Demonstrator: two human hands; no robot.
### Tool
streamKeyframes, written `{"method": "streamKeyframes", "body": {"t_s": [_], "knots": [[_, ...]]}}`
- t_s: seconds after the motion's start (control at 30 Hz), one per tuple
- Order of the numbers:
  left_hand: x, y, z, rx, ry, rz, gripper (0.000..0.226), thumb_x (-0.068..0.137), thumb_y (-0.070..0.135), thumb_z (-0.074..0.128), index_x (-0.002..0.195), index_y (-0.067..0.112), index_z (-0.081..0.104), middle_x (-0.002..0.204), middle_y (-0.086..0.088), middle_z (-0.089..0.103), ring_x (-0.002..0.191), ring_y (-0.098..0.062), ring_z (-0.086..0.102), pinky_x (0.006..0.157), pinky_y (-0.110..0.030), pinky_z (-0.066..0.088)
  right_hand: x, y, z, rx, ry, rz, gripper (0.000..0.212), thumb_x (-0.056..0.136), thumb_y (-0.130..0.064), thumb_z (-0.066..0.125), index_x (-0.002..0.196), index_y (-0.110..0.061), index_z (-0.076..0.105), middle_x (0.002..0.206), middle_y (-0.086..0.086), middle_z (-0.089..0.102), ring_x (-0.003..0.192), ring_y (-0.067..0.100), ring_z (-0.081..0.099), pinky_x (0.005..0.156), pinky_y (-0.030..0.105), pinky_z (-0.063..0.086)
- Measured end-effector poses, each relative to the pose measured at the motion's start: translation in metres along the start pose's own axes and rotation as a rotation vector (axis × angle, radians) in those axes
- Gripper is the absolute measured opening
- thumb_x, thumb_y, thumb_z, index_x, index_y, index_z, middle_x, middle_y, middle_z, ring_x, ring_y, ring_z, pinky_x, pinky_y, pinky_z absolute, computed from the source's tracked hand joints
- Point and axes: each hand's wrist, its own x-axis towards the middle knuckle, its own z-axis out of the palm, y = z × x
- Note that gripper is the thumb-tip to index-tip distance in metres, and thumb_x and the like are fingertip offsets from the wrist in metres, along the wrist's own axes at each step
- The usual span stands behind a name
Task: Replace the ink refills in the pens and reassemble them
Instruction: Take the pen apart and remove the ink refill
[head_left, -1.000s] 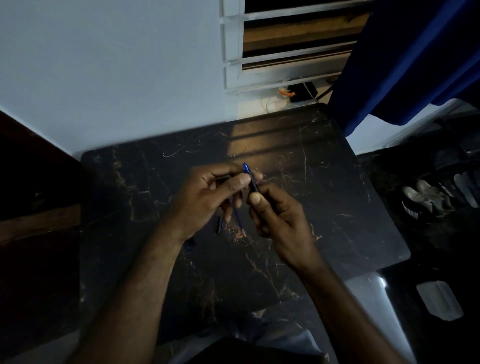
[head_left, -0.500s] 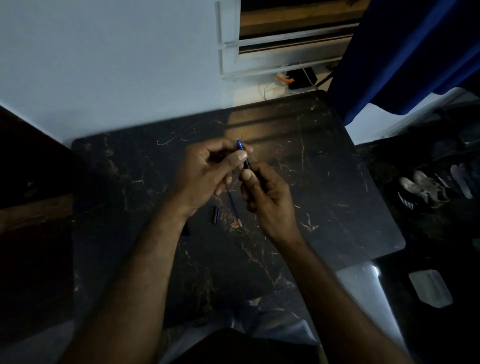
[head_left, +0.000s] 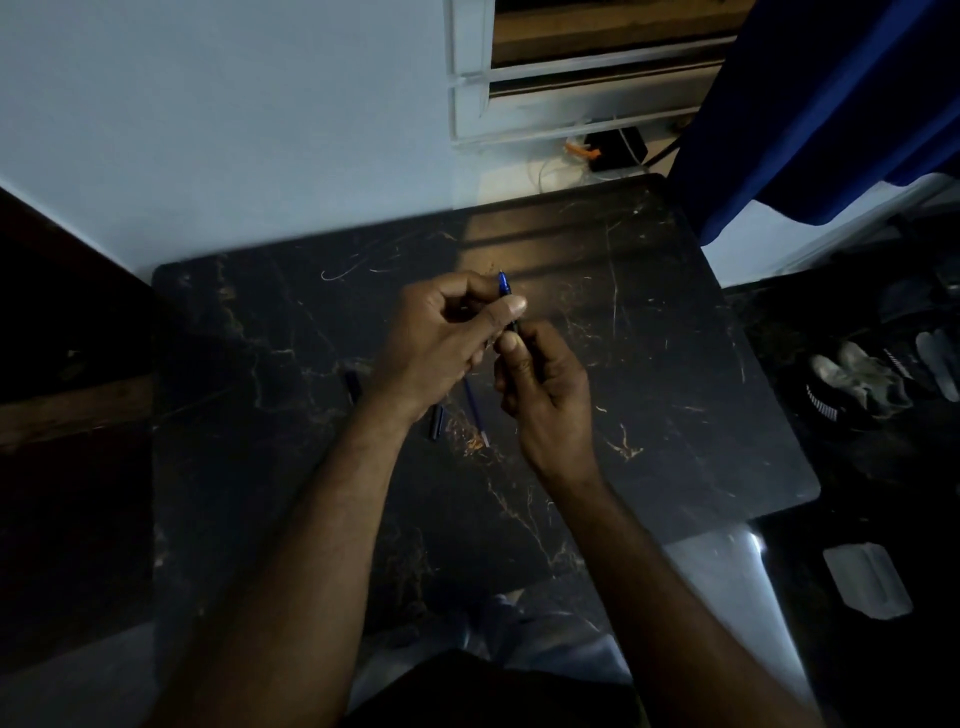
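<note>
Fingers (head_left: 511, 306) apparently pinching blue pen (head_left: 503, 283)

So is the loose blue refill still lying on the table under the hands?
Yes, a blue refill lies on the dark table between the left hand and right hand.
</note>
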Motion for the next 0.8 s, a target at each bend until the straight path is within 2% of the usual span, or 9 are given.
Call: {"method": "streamKeyframes", "body": {"t_s": [0.07, 0.13, 0.23, 0.3, 0.37, 0.47, 0.57, 0.7, 0.8], "knots": [[0.002, -0.001, 0.009, 0.036, 0.088, 0.021, 0.022, 0.097, 0.026, 0.083, 0.080, 0.023, 0.069, 0.066, -0.013, 0.066, 0.050, -0.006, 0.055, 0.050, -0.019, 0.045, -0.002, 0.002, 0.003, -0.008, 0.017, -0.017, 0.020, 0.115, -0.005, 0.051, 0.110, 0.010, 0.063, 0.073, 0.014, 0.053, 0.062, 0.022, 0.048, 0.057, 0.036, 0.039], [0.005, -0.003, 0.016, 0.063, 0.117, 0.020, 0.026, 0.098, 0.025, 0.082, 0.080, 0.022, 0.063, 0.063, -0.003, 0.065, 0.053, -0.003, 0.059, 0.056, -0.016, 0.047, -0.002, 0.003, 0.004, -0.025, 0.013, -0.025, 0.023, 0.113, -0.011, 0.052, 0.113, 0.008, 0.064, 0.075, 0.007, 0.055, 0.064, 0.016, 0.050, 0.058, 0.033, 0.040], [0.011, -0.001, 0.009, 0.040, -0.072, -0.038, 0.007, 0.101, 0.024, 0.077, 0.107, 0.022, 0.074, 0.070, 0.010, 0.063, 0.054, 0.001, 0.059, 0.050, -0.012, 0.045, 0.001, 0.008, -0.002, -0.038, -0.006, 0.005, 0.020, 0.115, -0.009, 0.051, 0.119, 0.003, 0.067, 0.077, 0.005, 0.058, 0.064, 0.011, 0.051, 0.057, 0.028, 0.042], [0.016, -0.004, -0.002, 0.000, -0.186, -0.064, 0.017, 0.104, 0.022, 0.072, 0.119, 0.021, 0.079, 0.075, 0.001, 0.067, 0.055, -0.005, 0.058, 0.044, -0.018, 0.043, 0.004, 0.012, -0.009, -0.047, -0.010, 0.030, 0.019, 0.116, -0.006, 0.049, 0.117, 0.001, 0.066, 0.077, 0.007, 0.058, 0.063, 0.012, 0.051, 0.055, 0.030, 0.043], [0.018, -0.007, -0.007, -0.008, -0.189, -0.059, 0.014, 0.104, 0.022, 0.073, 0.113, 0.020, 0.083, 0.077, -0.011, 0.070, 0.058, -0.010, 0.061, 0.042, -0.021, 0.044, 0.006, 0.018, -0.014, -0.069, 0.000, 0.047, 0.017, 0.115, -0.006, 0.050, 0.115, 0.002, 0.065, 0.077, 0.009, 0.058, 0.063, 0.013, 0.052, 0.055, 0.033, 0.043], [0.015, -0.013, 0.005, 0.007, -0.037, -0.051, 0.006, 0.097, 0.025, 0.082, 0.092, 0.023, 0.080, 0.070, -0.017, 0.070, 0.049, -0.009, 0.060, 0.039, -0.020, 0.043, 0.006, 0.024, -0.011, -0.128, 0.039, 0.010, 0.017, 0.114, -0.005, 0.053, 0.114, 0.007, 0.066, 0.078, 0.014, 0.058, 0.067, 0.019, 0.054, 0.061, 0.039, 0.044], [0.009, -0.021, 0.018, 0.061, 0.165, 0.023, 0.022, 0.095, 0.026, 0.085, 0.081, 0.023, 0.068, 0.063, -0.001, 0.069, 0.047, -0.008, 0.059, 0.047, -0.021, 0.046, 0.003, 0.029, -0.006, -0.260, 0.060, -0.071, 0.015, 0.113, -0.004, 0.056, 0.116, 0.003, 0.069, 0.080, 0.008, 0.062, 0.067, 0.020, 0.059, 0.061, 0.042, 0.050], [0.005, -0.021, 0.028, 0.261, 0.310, 0.036, 0.029, 0.100, 0.022, 0.078, 0.078, 0.022, 0.058, 0.066, 0.010, 0.057, 0.059, -0.001, 0.055, 0.061, -0.020, 0.047, 0.002, 0.030, -0.001, -0.326, 0.005, -0.142, 0.021, 0.112, -0.009, 0.058, 0.128, -0.018, 0.066, 0.088, -0.017, 0.064, 0.073, -0.001, 0.064, 0.066, 0.020, 0.053], [0.004, -0.020, 0.011, 0.130, 0.019, -0.084, 0.008, 0.102, 0.020, 0.075, 0.100, 0.015, 0.069, 0.074, 0.005, 0.064, 0.060, -0.003, 0.060, 0.055, -0.021, 0.050, -0.001, 0.036, -0.003, -0.278, -0.017, -0.092, 0.020, 0.113, -0.009, 0.056, 0.129, -0.016, 0.067, 0.085, -0.012, 0.065, 0.071, 0.002, 0.062, 0.065, 0.022, 0.050]]}}
